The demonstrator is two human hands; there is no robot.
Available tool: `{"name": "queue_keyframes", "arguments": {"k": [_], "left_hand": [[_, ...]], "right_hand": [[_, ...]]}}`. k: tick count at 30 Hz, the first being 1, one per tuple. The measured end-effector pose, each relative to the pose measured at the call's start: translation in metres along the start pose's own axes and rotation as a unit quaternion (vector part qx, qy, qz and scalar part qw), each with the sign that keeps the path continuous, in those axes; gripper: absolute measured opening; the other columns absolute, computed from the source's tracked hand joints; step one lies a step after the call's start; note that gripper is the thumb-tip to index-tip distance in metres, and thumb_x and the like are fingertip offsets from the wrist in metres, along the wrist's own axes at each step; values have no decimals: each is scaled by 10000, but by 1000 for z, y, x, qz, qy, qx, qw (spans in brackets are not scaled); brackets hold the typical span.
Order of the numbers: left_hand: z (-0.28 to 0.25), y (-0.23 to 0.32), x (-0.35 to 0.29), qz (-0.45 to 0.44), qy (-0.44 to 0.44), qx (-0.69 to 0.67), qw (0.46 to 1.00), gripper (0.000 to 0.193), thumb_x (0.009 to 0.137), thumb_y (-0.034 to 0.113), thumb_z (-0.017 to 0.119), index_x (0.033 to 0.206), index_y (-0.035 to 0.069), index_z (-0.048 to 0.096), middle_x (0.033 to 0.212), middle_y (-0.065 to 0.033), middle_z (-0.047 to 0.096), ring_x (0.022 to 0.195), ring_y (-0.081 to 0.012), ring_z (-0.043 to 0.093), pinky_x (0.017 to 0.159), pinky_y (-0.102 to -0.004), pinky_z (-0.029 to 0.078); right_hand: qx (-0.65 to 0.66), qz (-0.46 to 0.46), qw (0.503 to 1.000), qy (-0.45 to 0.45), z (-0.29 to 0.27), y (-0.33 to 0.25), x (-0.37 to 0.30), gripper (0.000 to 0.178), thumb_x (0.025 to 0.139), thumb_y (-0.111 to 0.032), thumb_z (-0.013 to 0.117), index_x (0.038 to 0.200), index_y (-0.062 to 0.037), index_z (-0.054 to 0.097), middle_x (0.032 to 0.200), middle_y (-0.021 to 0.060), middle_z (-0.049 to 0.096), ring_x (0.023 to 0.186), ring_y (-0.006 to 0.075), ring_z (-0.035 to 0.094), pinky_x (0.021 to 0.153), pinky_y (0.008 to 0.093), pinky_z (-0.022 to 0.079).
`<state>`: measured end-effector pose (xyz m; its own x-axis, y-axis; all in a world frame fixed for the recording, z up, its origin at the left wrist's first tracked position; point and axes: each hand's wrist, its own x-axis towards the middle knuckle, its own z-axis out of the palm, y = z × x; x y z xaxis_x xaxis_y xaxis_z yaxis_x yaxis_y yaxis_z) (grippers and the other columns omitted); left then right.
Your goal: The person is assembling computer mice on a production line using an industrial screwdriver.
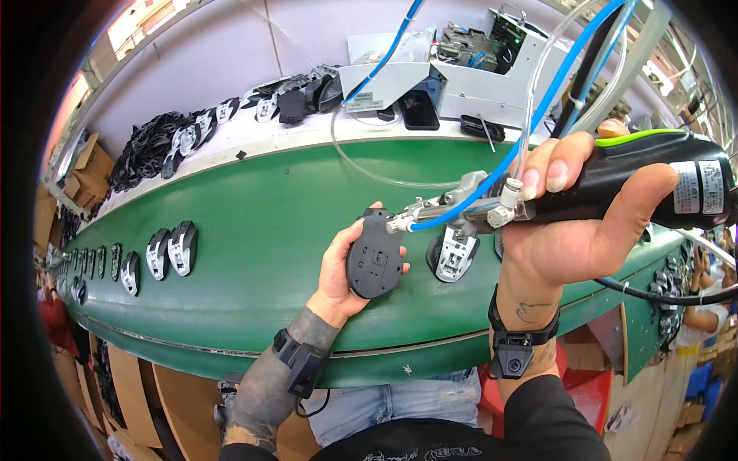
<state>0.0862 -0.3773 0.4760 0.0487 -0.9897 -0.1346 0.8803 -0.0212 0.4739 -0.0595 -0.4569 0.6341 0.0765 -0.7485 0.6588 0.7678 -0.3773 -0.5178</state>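
My left hand is closed around the edges of a black computer mouse, whose flat underside faces up. In my right hand lies a black electric screwdriver with a green strip, gripped from below and pointing left. Its metal nose, joined to a blue air hose and a clear tube, reaches the mouse's upper right edge; whether the tip touches the mouse I cannot tell. Just right of the mouse, an open mouse shell with a white inside lies on the green belt, partly beneath the screwdriver's nose.
Several mouse shells stand along the belt's left. On the white ledge behind are a heap of black cables, more mouse parts, a black phone and a white feeder machine. Hoses hang at upper right. Other people appear at both sides.
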Motion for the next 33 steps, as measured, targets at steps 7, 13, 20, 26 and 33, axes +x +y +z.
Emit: {"name": "queue_keyframes", "arguments": {"k": [7,13,20,26,33], "left_hand": [[3,-5,-6,-28,12,-6,1000,521,880,338,453,1349,141,343,1128,-127,518,876,-265,596,754,-456,520],[5,-2,-9,-30,-26,-12,999,526,880,337,450,1352,137,334,1116,-128,520,870,-260,598,756,-446,524],[6,-2,-8,-13,-17,21,1000,525,890,341,458,1346,110,340,1115,-131,524,869,-255,603,748,-448,530],[7,-3,-6,-11,-17,22,1000,540,883,348,450,1358,120,330,1160,-125,515,881,-276,593,750,-465,521],[1,3,-7,28,-31,-19,999,548,854,297,496,1351,136,330,1241,-136,465,899,-279,586,781,-481,514]], "right_hand": [[3,10,1000,1,0,3,-2,517,880,-575,412,979,-73,483,590,31,470,473,147,446,479,283,387],[24,4,1000,7,2,1,-5,574,874,-597,393,1027,-53,493,597,31,485,471,146,442,495,276,374],[8,1,1000,-2,-4,-4,-1,581,866,-602,407,1023,-50,501,605,31,485,478,140,439,502,271,370],[14,-19,1000,-11,-5,-9,0,592,861,-600,422,1033,-38,492,602,28,468,490,135,429,505,270,370],[12,-7,1000,1,-4,-8,1,588,872,-591,406,1036,-33,492,604,36,468,483,141,432,508,270,371]]}}
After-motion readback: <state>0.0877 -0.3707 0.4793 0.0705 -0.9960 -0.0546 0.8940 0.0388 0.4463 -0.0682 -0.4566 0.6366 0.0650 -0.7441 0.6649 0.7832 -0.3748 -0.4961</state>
